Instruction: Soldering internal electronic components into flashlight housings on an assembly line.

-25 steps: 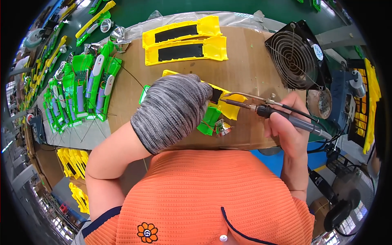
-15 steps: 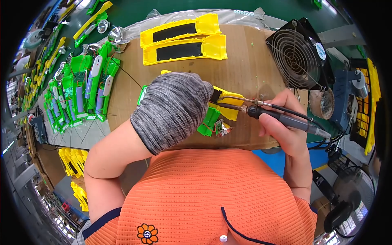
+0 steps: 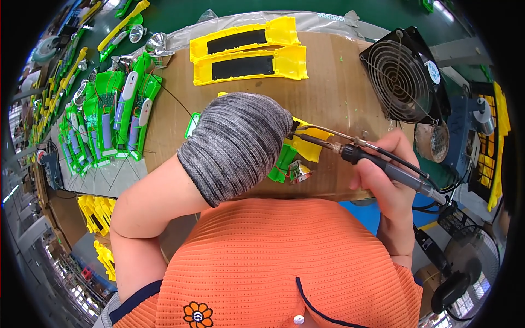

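Head view, taken looking down past an orange knitted shirt (image 3: 284, 262) onto a brown table (image 3: 339, 93). Right hand (image 3: 383, 175) clenched round the dark grip of a soldering iron (image 3: 355, 153), held pen-fashion and nearly level, tip aimed leftward at the yellow-and-green workpiece (image 3: 301, 156); judged so held to bring the hot tip in low and steady, with the thin feed wire riding just above the barrel. Left hand not visible: covered by a grey knitted sleeve (image 3: 235, 145) bunched over the forearm and wrist, so grip on the workpiece cannot be told; sleeve presumably worn as guard against heat and spatter. Workpiece lying on the table just beside the sleeve's right edge, between sleeve and right hand, touching or near the iron's tip; a small loose green piece and a silvery scrap just below it. Relative to the workpiece: two yellow housings with black panels (image 3: 246, 54) well above, laid flat side by side; rows of green half-shells with batteries (image 3: 117, 115) far to the left, set out in order, apparently as stock; mesh-guarded fan (image 3: 402, 76) up and to the right, face turned toward the work area, likely for fume clearing; round tin of dull residue (image 3: 432, 142) right of the iron, within reach of the right hand.
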`<state>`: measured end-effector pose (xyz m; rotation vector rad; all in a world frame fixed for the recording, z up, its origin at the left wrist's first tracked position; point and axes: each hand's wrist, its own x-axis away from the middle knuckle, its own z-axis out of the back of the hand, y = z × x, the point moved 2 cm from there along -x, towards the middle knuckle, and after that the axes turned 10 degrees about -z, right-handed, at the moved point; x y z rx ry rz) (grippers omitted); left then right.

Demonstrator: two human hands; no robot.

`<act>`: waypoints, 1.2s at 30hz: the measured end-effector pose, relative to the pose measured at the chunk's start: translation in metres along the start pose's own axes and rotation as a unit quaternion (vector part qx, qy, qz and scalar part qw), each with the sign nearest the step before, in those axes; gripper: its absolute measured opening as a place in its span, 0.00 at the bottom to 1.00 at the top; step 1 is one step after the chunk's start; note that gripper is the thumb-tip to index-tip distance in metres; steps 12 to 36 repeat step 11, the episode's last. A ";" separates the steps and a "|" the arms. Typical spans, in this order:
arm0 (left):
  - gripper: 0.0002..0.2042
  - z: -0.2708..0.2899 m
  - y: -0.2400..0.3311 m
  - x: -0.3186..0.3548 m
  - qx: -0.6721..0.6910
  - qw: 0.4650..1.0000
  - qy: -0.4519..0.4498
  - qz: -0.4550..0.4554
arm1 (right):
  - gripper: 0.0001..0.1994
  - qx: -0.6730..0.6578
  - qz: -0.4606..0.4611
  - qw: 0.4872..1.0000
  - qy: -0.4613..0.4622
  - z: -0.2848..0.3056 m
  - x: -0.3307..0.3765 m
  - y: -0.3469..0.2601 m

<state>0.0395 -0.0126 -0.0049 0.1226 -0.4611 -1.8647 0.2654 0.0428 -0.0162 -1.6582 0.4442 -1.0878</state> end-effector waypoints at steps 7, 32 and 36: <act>0.06 0.004 0.003 0.005 -0.005 1.000 0.001 -0.004 | 0.07 -0.226 0.045 0.973 -0.010 -0.008 -0.001 0.031; 0.06 0.002 0.003 0.004 0.000 1.000 0.004 0.003 | 0.06 -0.313 0.034 0.949 -0.012 -0.018 0.000 0.038; 0.06 0.002 0.003 0.004 0.000 1.000 0.004 0.003 | 0.06 -0.313 0.034 0.949 -0.012 -0.018 0.000 0.038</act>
